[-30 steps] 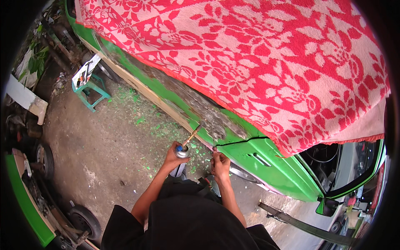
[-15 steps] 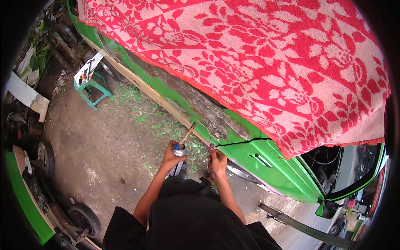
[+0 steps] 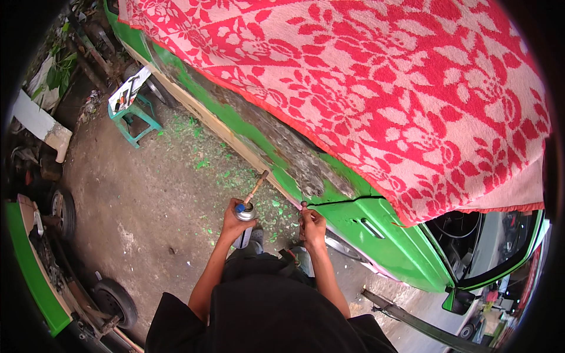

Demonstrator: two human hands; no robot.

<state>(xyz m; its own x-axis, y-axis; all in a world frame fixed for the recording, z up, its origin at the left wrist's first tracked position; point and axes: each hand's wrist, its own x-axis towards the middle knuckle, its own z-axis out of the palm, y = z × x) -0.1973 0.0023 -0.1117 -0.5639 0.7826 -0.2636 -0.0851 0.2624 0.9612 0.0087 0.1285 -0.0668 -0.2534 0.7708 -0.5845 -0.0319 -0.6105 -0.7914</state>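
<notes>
My left hand (image 3: 232,221) is closed round a gas torch (image 3: 246,214), a canister with a blue knob and a brass-coloured nozzle. The nozzle points up and to the right, its dark end beside the car's lower sill; whether a flame burns I cannot tell. In my closed right hand (image 3: 313,227) is a thin tool (image 3: 303,205) with a round dark end, too small to name. It is held upright close to the green car (image 3: 353,232), near the front edge of its door. Stripped, greyish patches (image 3: 306,176) run along the car's side.
A red and pink floral towel (image 3: 376,100) covers the car's upper part. Green paint flakes (image 3: 203,162) litter the ground. A teal stool (image 3: 138,120) with tools on it stands at the far left. Loose wheels (image 3: 115,303) and a green panel (image 3: 35,265) lie at the left.
The torch and my left hand have shifted slightly left. My right hand has moved a little to the right and stays closed on the thin tool. The view has shifted slightly.
</notes>
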